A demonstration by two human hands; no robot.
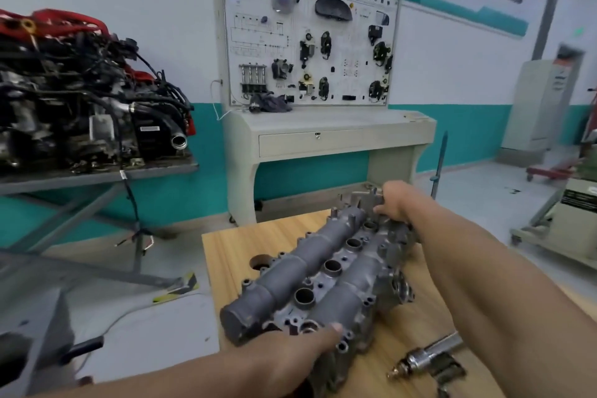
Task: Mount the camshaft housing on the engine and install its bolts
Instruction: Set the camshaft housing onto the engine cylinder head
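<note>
Camshaft housing (323, 275) sits on the desk (245, 242), long axis running away from me, rightward. My left hand (300, 352) grips its near end, my right hand (399, 200) its far end, fingers (380, 209) curled.

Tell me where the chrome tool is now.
In the head view, the chrome tool lies at lower right on the wooden table, just right of the housing.

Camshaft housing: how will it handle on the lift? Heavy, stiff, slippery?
Likely heavy and rigid: the camshaft housing looks like thick cast metal, and the left hand and right hand grip opposite ends. Probably not slippery: matte grey, with many bosses and edges. Unlikely to roll; its base looks broad.
</note>
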